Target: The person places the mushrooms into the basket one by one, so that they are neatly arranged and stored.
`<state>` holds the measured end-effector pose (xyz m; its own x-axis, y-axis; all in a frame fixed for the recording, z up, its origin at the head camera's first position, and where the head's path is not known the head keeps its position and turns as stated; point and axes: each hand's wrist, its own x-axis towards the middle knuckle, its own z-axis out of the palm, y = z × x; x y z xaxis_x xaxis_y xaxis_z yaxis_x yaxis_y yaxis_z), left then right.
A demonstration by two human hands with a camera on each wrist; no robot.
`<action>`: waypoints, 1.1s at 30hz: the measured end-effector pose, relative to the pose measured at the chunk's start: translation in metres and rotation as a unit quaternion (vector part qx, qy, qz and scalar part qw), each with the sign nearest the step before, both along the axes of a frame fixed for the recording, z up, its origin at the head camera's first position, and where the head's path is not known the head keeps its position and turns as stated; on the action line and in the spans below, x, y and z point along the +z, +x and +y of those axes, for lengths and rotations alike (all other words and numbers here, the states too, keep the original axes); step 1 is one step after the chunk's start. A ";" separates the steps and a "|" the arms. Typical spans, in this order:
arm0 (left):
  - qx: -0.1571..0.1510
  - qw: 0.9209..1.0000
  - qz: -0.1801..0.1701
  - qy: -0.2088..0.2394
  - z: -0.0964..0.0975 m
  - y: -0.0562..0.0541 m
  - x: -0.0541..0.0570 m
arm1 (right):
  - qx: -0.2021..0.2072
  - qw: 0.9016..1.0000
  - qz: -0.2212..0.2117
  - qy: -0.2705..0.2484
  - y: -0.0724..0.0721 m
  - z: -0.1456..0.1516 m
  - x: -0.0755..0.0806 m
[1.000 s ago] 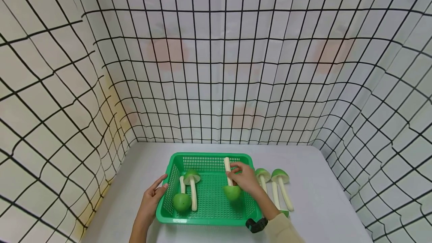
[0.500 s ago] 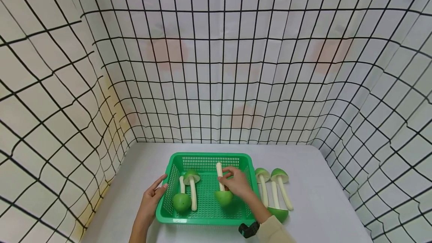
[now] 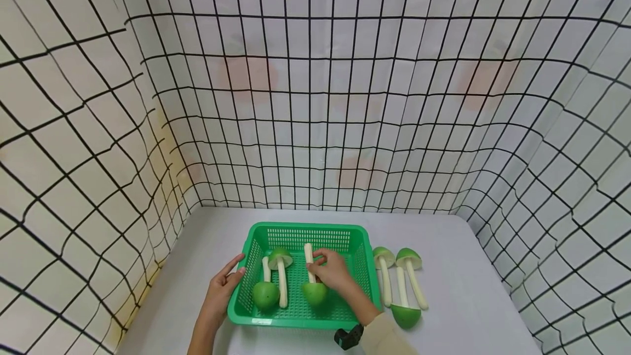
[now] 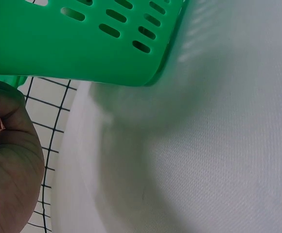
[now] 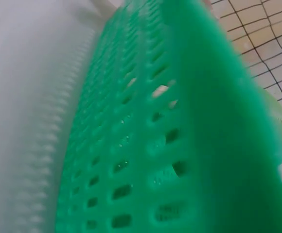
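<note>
A toy mushroom with a long white stem and a rounded green cap (image 3: pixel 311 278) lies in the middle of a green perforated plastic basket (image 3: pixel 305 232), cap toward the near rim and stem pointing at the far wall. The person's right hand (image 3: pixel 333 271) rests over its stem, fingers curled round it, the thumb and forefinger near the stem's upper half. The cream sleeve (image 3: pixel 389 338) and a black wrist strap (image 3: pixel 348 337) trail off over the basket's near right corner.

To the left inside the basket lie two more green-capped toy mushrooms (image 3: pixel 273 281), side by side and head to tail: one with its cap at the near rim, the other with its cap toward the far wall. The left hand (image 3: pixel 223 287) sits at the basket's left wall, fingers straight and lying against the outside of the rim, holding nothing; the left wrist view shows only the heel of that hand beside the basket's green corner.

Just beyond the basket's right wall, three further toy mushrooms (image 3: pixel 400 281) lie on the grey desk (image 3: pixel 463 289), two with caps away from the person and one with its cap toward the near edge. The basket stands near the desk's near edge, roughly centred. White sheeting with a black grid (image 3: pixel 315 97) encloses the desk on three sides.
</note>
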<state>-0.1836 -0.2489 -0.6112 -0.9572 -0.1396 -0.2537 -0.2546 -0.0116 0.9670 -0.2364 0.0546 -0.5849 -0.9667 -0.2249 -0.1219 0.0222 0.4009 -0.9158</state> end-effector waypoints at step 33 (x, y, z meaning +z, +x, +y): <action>0.000 1.000 0.000 0.001 0.002 0.000 -0.002 | 0.023 0.996 -0.078 -0.029 0.012 -0.038 -0.014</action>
<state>-0.1836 -0.2471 -0.6128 -0.9570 -0.1395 -0.2543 -0.2550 -0.0134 0.9669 -0.2243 0.0168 -0.5988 -0.9254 -0.2799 -0.2555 0.1490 0.3512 -0.9244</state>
